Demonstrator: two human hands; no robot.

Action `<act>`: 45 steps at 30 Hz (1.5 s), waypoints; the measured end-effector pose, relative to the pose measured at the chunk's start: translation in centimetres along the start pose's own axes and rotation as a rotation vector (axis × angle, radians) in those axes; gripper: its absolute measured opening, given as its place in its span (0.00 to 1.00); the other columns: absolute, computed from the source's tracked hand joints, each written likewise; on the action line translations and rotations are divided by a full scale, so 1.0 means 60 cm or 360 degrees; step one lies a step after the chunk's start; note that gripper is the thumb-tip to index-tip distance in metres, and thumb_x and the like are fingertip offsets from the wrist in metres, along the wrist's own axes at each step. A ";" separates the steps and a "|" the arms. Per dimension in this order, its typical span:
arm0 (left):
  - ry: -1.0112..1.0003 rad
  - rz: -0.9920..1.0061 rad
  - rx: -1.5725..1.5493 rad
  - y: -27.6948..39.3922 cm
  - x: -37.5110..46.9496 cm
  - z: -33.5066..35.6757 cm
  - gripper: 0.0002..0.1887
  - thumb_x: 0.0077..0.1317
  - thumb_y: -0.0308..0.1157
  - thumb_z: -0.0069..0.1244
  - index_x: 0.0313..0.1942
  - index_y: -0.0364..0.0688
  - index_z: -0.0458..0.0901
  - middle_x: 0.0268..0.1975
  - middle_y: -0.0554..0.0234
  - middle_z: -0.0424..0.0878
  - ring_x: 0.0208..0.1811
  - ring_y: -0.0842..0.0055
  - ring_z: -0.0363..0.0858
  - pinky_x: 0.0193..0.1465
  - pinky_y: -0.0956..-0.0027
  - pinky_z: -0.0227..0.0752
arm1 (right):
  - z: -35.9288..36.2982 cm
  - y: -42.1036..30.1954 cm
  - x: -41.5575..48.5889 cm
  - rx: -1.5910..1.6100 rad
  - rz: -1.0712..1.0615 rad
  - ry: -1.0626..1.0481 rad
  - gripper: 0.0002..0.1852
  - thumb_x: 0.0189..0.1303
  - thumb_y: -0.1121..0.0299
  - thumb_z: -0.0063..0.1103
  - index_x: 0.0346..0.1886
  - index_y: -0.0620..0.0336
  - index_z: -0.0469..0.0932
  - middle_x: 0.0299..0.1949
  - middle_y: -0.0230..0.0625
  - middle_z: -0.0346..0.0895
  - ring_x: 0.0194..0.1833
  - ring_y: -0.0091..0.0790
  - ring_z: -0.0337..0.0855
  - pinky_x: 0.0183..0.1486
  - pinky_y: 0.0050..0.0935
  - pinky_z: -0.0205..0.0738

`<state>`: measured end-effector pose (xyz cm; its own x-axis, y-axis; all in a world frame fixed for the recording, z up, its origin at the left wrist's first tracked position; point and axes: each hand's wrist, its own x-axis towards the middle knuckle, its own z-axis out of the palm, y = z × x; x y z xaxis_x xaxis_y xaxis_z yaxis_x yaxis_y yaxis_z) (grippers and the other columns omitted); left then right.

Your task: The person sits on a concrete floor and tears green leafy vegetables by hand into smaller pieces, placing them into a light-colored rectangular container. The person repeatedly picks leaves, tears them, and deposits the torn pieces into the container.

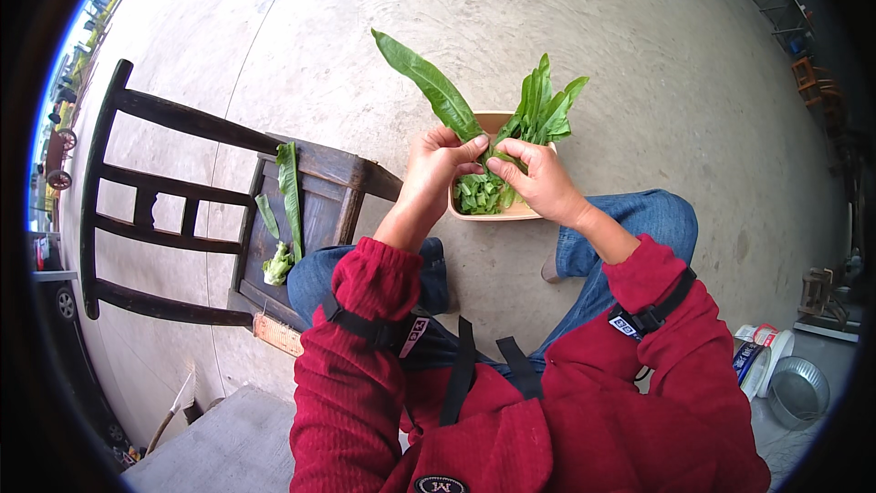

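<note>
Between my left hand [445, 157] and my right hand [537, 171] is a long green leaf [428, 75], like leaf lettuce. My left thumb and fingers pinch its lower part while the blade points up and left. The fingers of my right hand are closed on the leaf's lower end, close to my left fingertips. Both hands are above a tan rectangular basin [496, 216]. Torn green pieces [479, 194] lie in its near left part. A bunch of whole leaves [537, 106] leans over its far right rim.
A dark wooden chair [308, 157] lies or stands at my left; on it are a long leaf [290, 192], a small leaf piece [267, 214] and a pale lettuce stub [277, 264]. White buckets [773, 356] and a metal pan [799, 392] are at the lower right.
</note>
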<state>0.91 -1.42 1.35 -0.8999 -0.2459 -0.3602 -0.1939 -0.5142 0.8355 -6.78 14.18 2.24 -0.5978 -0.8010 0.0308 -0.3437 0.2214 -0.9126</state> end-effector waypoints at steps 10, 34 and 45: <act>0.0041 -0.0275 -0.0397 -0.001 0.009 -0.013 0.07 0.64 0.28 0.53 0.41 0.38 0.79 0.35 0.68 0.81 0.33 0.83 0.78 0.37 0.78 0.76 | -0.004 -0.018 -0.003 -0.0491 -0.0772 0.0276 0.04 0.57 0.76 0.59 0.35 0.62 0.74 0.26 0.40 0.72 0.26 0.37 0.75 0.29 0.32 0.67; -0.0215 0.0199 0.0228 0.006 -0.003 0.002 0.09 0.63 0.32 0.56 0.43 0.41 0.82 0.38 0.69 0.84 0.37 0.86 0.78 0.39 0.78 0.72 | -0.015 0.007 0.003 0.0945 0.0547 -0.0212 0.12 0.66 0.61 0.56 0.45 0.59 0.73 0.27 0.22 0.69 0.25 0.14 0.68 0.25 0.15 0.66; -0.0078 0.0214 0.0110 -0.003 0.002 0.003 0.06 0.62 0.28 0.56 0.37 0.37 0.82 0.32 0.65 0.83 0.29 0.85 0.78 0.30 0.80 0.72 | -0.001 0.006 0.002 0.0382 0.0334 -0.0123 0.11 0.64 0.66 0.57 0.41 0.65 0.76 0.21 0.31 0.72 0.25 0.20 0.73 0.25 0.22 0.68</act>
<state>0.77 -1.20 1.25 -0.9373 -0.2674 -0.2235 -0.0950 -0.4210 0.9021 -7.02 14.22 1.98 -0.5777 -0.7936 -0.1909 -0.0325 0.2560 -0.9661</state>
